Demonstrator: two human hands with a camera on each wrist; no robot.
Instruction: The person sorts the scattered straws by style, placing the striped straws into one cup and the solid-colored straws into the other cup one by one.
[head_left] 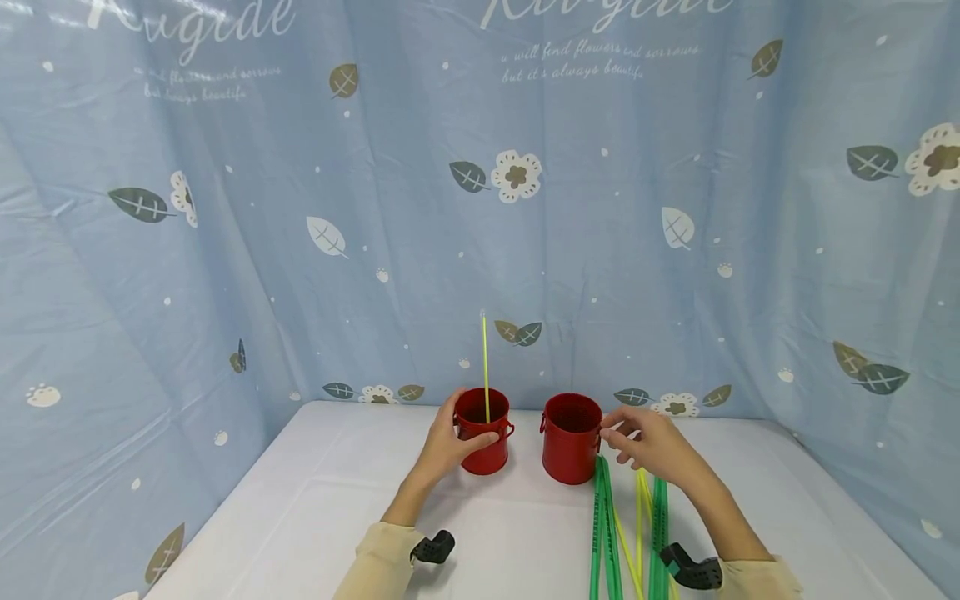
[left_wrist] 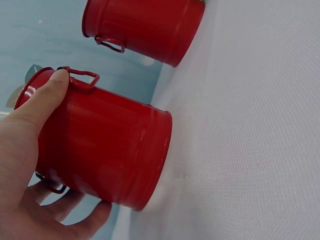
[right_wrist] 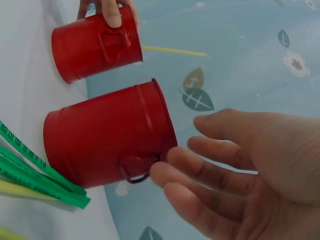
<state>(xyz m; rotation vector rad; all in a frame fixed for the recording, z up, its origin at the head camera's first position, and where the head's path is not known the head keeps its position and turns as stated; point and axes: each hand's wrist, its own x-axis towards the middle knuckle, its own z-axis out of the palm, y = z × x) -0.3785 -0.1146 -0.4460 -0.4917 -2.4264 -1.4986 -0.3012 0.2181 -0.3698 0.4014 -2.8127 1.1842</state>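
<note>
1. Left hand grips the left red bucket around its side, seemingly to steady it; the bucket stands upright on the white table.
2. Inside it, a yellow strip points up, its long axis near vertical.
3. Right red bucket stands upright, mouth up.
4. Green strips and loose yellow strips lie pointing away from the person, perhaps for easy reach.
5. Right hand, fingers loosely bent, holds nothing beside that bucket; contact is hard to tell.
</note>
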